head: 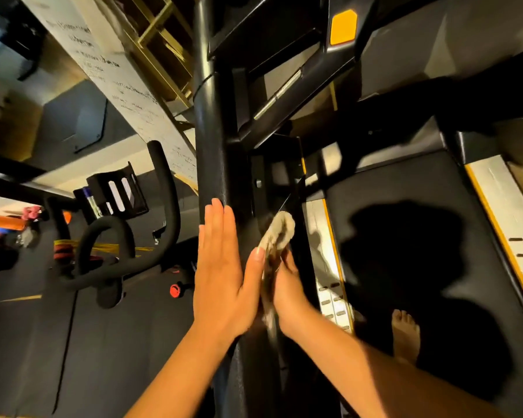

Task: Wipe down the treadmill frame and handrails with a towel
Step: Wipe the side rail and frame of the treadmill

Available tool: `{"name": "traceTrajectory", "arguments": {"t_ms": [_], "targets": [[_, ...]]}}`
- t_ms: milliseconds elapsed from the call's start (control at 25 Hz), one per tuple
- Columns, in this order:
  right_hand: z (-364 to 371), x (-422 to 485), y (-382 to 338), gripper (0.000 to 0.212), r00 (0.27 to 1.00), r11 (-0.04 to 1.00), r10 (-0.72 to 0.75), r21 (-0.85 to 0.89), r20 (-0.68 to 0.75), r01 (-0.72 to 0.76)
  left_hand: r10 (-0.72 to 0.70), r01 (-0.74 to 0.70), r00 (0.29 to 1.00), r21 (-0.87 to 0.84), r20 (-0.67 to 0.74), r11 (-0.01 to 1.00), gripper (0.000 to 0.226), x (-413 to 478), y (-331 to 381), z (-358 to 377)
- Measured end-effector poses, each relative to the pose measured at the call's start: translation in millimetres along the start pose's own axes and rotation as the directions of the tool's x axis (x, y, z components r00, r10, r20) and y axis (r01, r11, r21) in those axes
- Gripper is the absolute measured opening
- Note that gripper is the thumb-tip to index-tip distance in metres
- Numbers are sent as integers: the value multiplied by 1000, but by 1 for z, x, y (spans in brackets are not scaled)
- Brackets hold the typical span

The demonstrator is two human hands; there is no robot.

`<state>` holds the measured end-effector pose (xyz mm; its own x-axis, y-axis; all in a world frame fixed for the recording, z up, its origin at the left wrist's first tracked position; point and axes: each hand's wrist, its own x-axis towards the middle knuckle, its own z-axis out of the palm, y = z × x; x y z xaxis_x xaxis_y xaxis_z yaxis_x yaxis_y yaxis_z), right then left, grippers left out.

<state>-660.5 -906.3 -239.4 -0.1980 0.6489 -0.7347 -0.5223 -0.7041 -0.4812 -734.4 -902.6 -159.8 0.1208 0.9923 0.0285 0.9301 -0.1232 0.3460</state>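
Left hand [221,267]: flat, fingers straight and together, palm against the black treadmill upright [215,140]. Right hand [286,285], just right of it, fingers closed around a beige towel [277,233] pressed on the upright's right side. Right: treadmill belt [405,182]. Far left: exercise bike handlebar [109,236].

Both bare forearms extended forward from the near edge, hands close together.

Left hand [221,267] is held flat, fingers straight and together, pointing far, thumb raised on its right side. Right hand [287,285] lies just right of it, fingers curled closed in a grip, wrist angled inward. A bare foot [406,333] is seen near right.
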Motion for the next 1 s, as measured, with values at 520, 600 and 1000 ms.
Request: {"name": "traceTrajectory", "arguments": {"t_ms": [520,600,1000], "targets": [[35,87,-88,61,916,874,-400,-293,18,387,-60,54,998,-143,-33,988,72,0,4,0],[27,84,-79,58,939,919,-343,-220,-34,327,-38,34,999,-121,-33,992,72,-1,4,0],[41,27,-59,50,891,823,-435,-346,126,451,-57,48,997,-179,-44,983,71,0,1,2]]}}
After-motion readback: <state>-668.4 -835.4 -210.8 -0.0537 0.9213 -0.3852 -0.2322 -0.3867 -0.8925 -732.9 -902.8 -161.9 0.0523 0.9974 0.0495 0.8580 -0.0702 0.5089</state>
